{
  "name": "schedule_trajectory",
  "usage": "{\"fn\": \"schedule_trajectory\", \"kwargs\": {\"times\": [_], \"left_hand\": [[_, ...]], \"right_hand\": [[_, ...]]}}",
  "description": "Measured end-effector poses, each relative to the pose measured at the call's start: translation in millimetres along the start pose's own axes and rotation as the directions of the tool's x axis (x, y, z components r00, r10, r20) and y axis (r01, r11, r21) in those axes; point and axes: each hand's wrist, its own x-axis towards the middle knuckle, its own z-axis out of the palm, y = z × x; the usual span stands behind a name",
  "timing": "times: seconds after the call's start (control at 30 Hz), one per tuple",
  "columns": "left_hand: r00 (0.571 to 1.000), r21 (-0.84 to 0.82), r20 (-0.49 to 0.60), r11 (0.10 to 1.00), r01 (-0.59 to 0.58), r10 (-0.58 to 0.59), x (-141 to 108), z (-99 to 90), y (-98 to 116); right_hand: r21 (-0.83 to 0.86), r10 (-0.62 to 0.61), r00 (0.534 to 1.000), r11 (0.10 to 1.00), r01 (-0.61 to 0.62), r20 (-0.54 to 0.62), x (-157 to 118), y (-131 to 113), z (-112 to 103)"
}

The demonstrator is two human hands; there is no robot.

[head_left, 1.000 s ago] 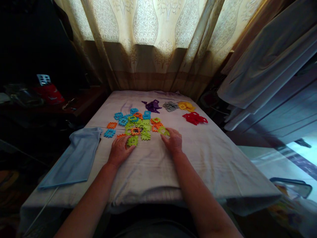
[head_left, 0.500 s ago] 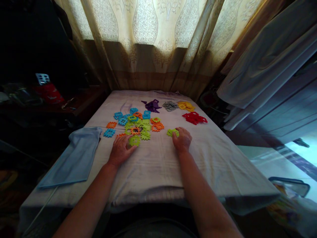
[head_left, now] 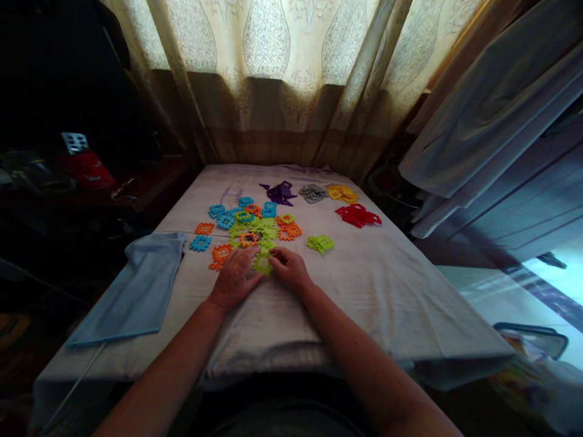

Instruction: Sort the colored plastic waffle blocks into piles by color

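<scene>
My left hand [head_left: 235, 277] and my right hand [head_left: 290, 267] meet at a lime green piece [head_left: 262, 263] at the near side of a mixed heap. Its left edge is between my left thumb and fingers, and my right fingertips pinch its right edge. The heap holds green pieces [head_left: 269, 227], blue pieces [head_left: 225, 220] and orange pieces [head_left: 289, 232]. Orange pieces [head_left: 220, 254] lie just beyond my left fingers. A small green pile [head_left: 320, 243] rests apart, to the right of my right hand.
Purple [head_left: 280, 193], grey [head_left: 312, 193], yellow [head_left: 342, 194] and red [head_left: 358, 215] piles lie toward the back right of the cloth-covered table [head_left: 364, 291]. A light blue cloth [head_left: 136, 291] hangs at the left edge. Curtains [head_left: 268, 115] stand behind.
My right hand has left the small green pile and moved left to the green piece. My left hand has shifted right with that piece, uncovering more of the orange pieces.
</scene>
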Motion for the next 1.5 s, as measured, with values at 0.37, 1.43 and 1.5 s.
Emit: {"fn": "schedule_trajectory", "kwargs": {"times": [0.37,1.43,1.5], "left_hand": [[0.978,0.039,-0.148,0.988,0.151,-0.144,-2.5,0.2,-22.3],[0.906,0.165,-0.070,0.890,0.424,-0.418,-6.0,0.3,-27.5],[0.907,0.163,-0.066,0.893,0.421,-0.415,-5.5,0.1,-28.0]], "right_hand": [[0.021,0.209,0.725,0.966,-0.259,-0.656,18.6,67.0,-102.2],[-0.590,-0.121,0.992,0.800,0.112,0.025,23.2,-14.8,-12.8],[-0.618,-0.070,0.995,0.780,0.096,0.066,27.3,-20.8,-7.1]]}}
